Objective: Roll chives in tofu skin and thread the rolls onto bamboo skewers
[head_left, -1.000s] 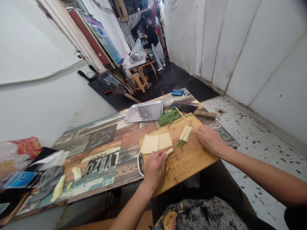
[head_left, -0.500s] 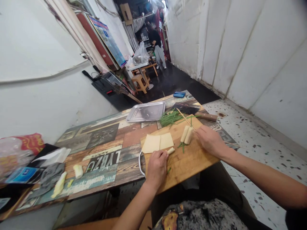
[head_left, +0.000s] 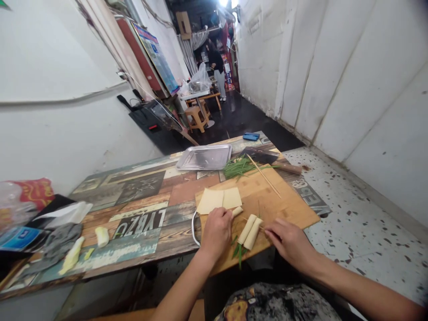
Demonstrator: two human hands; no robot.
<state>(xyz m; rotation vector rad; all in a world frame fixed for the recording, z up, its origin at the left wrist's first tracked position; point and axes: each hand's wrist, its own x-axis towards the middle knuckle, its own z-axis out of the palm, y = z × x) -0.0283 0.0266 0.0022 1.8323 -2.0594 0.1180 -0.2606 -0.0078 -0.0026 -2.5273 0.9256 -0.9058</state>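
My left hand (head_left: 217, 232) is closed on a small pale beancurd-sheet roll (head_left: 237, 211), whose far end sticks out past the fingers. My right hand (head_left: 290, 240) pinches a thin wooden skewer (head_left: 262, 228) that runs into two pale rolls (head_left: 251, 232) lying side by side. Green stalks poke from the near ends of this pair. Both hands are low over the wooden cutting board (head_left: 287, 207). Flat beancurd sheets (head_left: 210, 200) lie on the board just beyond my left fingers. Loose wooden skewers (head_left: 264, 176) rest across its far right part.
Green stalks (head_left: 238, 168) are heaped at the board's far edge, beside a cleaver (head_left: 260, 154) with a wooden handle. Behind stands a metal tray (head_left: 203, 158). A grey cloth (head_left: 62, 243) and pale scraps (head_left: 102, 236) lie at the left. Far back, a person (head_left: 217, 67) stands.
My right hand has brought the skewered pair of rolls nearer to me and slightly left, close to my left hand. Loose skewers now show fully on the board. The left hand keeps its hold.
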